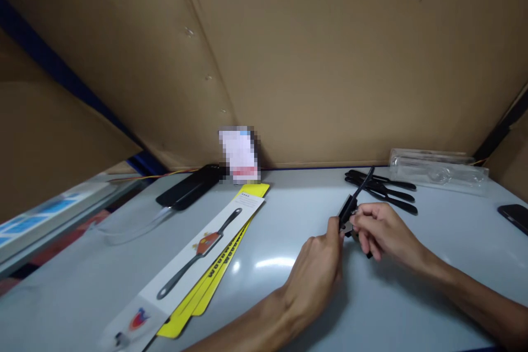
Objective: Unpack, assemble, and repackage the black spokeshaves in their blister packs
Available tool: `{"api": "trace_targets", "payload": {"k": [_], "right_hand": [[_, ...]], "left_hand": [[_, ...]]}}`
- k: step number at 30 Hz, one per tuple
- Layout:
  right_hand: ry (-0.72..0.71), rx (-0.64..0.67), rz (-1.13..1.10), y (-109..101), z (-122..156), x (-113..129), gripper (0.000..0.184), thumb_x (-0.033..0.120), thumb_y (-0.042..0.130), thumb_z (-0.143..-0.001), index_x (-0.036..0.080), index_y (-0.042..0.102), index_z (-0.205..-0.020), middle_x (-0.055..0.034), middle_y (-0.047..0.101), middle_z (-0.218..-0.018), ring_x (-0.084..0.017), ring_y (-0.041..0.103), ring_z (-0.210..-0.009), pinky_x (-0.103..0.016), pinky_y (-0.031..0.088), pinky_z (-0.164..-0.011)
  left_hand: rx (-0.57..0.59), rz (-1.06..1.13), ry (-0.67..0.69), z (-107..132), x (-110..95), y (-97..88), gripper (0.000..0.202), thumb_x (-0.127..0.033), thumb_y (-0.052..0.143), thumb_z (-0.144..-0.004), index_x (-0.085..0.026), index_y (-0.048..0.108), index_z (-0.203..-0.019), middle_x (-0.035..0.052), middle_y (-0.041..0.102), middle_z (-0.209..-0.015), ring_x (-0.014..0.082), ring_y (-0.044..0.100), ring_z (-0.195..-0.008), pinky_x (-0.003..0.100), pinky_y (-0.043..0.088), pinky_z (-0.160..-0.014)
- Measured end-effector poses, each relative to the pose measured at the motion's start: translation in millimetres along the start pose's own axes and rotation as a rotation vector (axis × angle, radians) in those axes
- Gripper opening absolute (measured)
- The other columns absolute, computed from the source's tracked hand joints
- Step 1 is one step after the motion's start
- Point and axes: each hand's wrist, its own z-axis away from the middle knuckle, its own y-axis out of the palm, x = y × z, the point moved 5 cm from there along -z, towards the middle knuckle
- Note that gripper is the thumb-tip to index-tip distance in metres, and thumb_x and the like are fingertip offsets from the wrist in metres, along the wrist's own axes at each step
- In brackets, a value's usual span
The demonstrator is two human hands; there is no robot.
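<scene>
Right of centre, low over the grey tabletop, a black tool (pixel 347 209) with a slim dark end pointing up and away is held between both hands. My left hand (pixel 317 264) is closed around its near end, thumb pressed along the side. My right hand (pixel 383 231) pinches at a small silvery metal part (pixel 347 227) on it, fingers curled; what lies inside those fingers is partly hidden. Just beyond the hands lie several black, slender handle-shaped pieces (pixel 391 193), fanned out on the table.
Left of the hands lies a white printed card (pixel 173 264) picturing a tool, over several yellow cards (pixel 218 280). A black flat device (pixel 192 187) with a white cable and a blurred upright screen (pixel 241 154) stand behind. Clear plastic packages (pixel 439 173) and a dark phone-like object (pixel 515 217) sit right.
</scene>
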Motion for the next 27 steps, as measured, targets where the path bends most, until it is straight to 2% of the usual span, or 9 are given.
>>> {"api": "trace_targets", "payload": {"k": [5,8,10,13,16,19,22,24,27], "right_hand": [[-0.347,-0.177,0.57,-8,4,14,0.026,0.029,0.048,-0.092,0.021,0.051,-0.068,0.0012,0.06,-0.055,-0.013,0.052,-0.047,-0.025,0.035,-0.05],[-0.511,-0.292,0.8,-13,4,18,0.013,0.022,0.047,-0.094,0.02,0.059,-0.089,-0.0011,0.066,-0.07,-0.015,0.057,-0.06,-0.027,0.037,-0.058],[-0.588,-0.292,0.871,-14,2,16,0.02,0.016,0.044,-0.095,0.019,0.062,-0.104,-0.0036,0.07,-0.084,-0.016,0.062,-0.071,-0.027,0.04,-0.064],[-0.671,-0.269,0.921,-15,0,13,0.028,0.013,0.042,-0.095,0.02,0.063,-0.112,-0.005,0.07,-0.095,-0.017,0.064,-0.081,-0.027,0.041,-0.069],[-0.647,-0.346,0.857,-20,0,12,0.021,0.015,0.044,-0.094,0.018,0.063,-0.102,-0.0034,0.069,-0.086,-0.014,0.059,-0.07,-0.026,0.04,-0.064],[-0.653,-0.308,0.82,-19,2,12,0.018,0.014,0.046,-0.09,0.017,0.064,-0.09,-0.0024,0.066,-0.08,-0.013,0.056,-0.066,-0.025,0.039,-0.061],[-0.663,-0.261,0.835,-16,2,11,0.033,0.013,0.043,-0.089,0.017,0.065,-0.113,-0.0038,0.069,-0.088,-0.014,0.058,-0.071,-0.026,0.042,-0.067],[-0.659,-0.293,0.826,-18,2,10,0.045,0.013,0.041,-0.09,0.018,0.057,-0.132,-0.0047,0.07,-0.095,-0.015,0.059,-0.073,-0.027,0.043,-0.069],[-0.671,-0.306,0.795,-20,1,11,0.035,0.012,0.041,-0.089,0.017,0.066,-0.112,-0.0045,0.069,-0.09,-0.015,0.059,-0.072,-0.028,0.043,-0.067]], "left_hand": [[-0.031,0.157,-0.071,-7,2,-7.9,0.014,-0.029,0.034,-0.097,-0.022,0.046,-0.1,-0.004,0.046,-0.062,0.0137,0.036,-0.052,0.027,0.023,-0.054],[-0.055,0.423,-0.11,-13,6,-9.3,0.023,-0.042,0.04,-0.096,-0.021,0.049,-0.089,-0.0043,0.044,-0.064,0.0118,0.037,-0.055,0.025,0.029,-0.053],[-0.012,0.61,-0.188,-14,12,-3.6,0.03,-0.051,0.047,-0.091,-0.021,0.048,-0.086,-0.0082,0.037,-0.059,0.0087,0.03,-0.048,0.022,0.027,-0.048],[0.063,0.776,-0.33,-14,18,6.4,0.04,-0.061,0.055,-0.082,-0.022,0.045,-0.088,-0.0131,0.029,-0.054,0.0051,0.018,-0.039,0.02,0.021,-0.039],[0.104,0.812,-0.406,-13,20,9.3,0.046,-0.064,0.058,-0.077,-0.023,0.044,-0.092,-0.0144,0.031,-0.051,0.0042,0.015,-0.036,0.019,0.017,-0.033],[0.124,0.82,-0.434,-13,18,6.9,0.045,-0.062,0.059,-0.076,-0.023,0.043,-0.092,-0.0144,0.032,-0.051,0.0038,0.014,-0.035,0.018,0.014,-0.031],[0.141,0.835,-0.449,-13,18,5.2,0.041,-0.058,0.059,-0.077,-0.024,0.042,-0.091,-0.0143,0.032,-0.052,0.0036,0.014,-0.035,0.017,0.014,-0.03],[0.147,0.845,-0.46,-12,20,6.1,0.038,-0.056,0.058,-0.079,-0.024,0.043,-0.092,-0.0141,0.033,-0.052,0.0036,0.013,-0.034,0.017,0.014,-0.029],[0.142,0.858,-0.467,-12,26,9.4,0.036,-0.055,0.057,-0.081,-0.024,0.044,-0.092,-0.014,0.034,-0.052,0.0033,0.011,-0.033,0.017,0.012,-0.028]]}}
